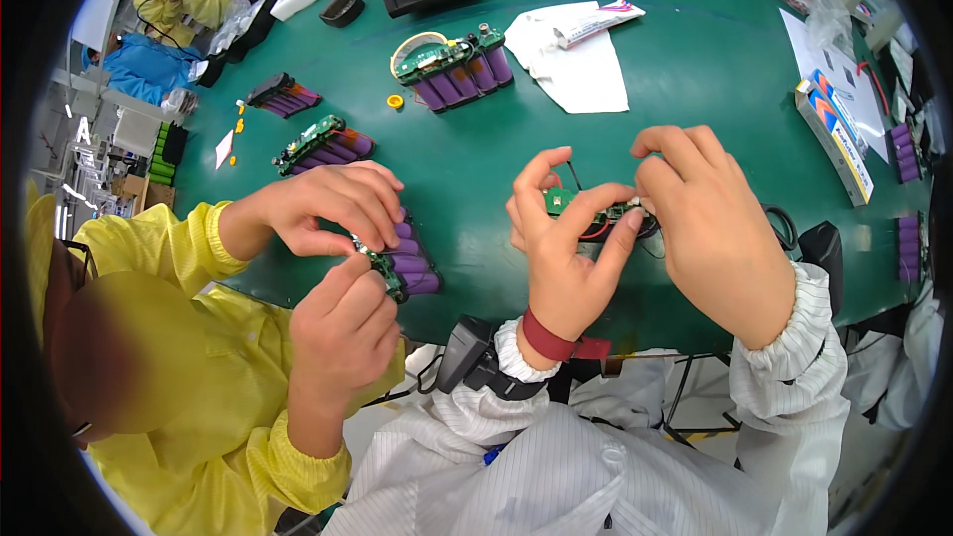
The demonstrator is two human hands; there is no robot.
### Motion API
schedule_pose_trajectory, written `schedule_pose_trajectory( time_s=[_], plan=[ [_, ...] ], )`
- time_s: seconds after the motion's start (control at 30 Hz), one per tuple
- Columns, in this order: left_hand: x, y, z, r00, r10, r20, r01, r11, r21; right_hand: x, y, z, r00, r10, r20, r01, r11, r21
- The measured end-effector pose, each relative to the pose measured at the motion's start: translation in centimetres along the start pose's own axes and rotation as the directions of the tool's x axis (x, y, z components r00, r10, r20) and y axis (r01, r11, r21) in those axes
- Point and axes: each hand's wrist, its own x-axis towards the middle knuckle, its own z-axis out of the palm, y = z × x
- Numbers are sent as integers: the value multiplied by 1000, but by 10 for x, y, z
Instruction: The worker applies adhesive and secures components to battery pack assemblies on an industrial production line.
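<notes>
A small green circuit board (pixel 586 208) with black wires was held just above the green bench (pixel 695 89), the left hand (pixel 561 248) and right hand (pixel 700 218) both pinching it. Beside them, a co-worker's hands (pixel 333 208) gripped a purple battery pack (pixel 407 263).

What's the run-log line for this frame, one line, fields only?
left hand: pinching small green circuit board | right hand: gripping its other end | surface: green table | nearby: co-worker in yellow sleeves handling purple cylindrical battery pack
</notes>
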Motion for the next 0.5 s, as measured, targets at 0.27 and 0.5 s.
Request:
schedule_pose_trajectory(
  time_s=[0.27, 0.5],
  plan=[
    [-1, 5, 1, 994, 31, -101, -25, 998, 61, -9, 9, 12, 998, 46, -38, -38, 978, 205],
    [1, 4, -1, 997, 46, -56, -40, 995, 93, -15, 5, 23, 977, 164, -133, -110, 932, 346]
  ],
)
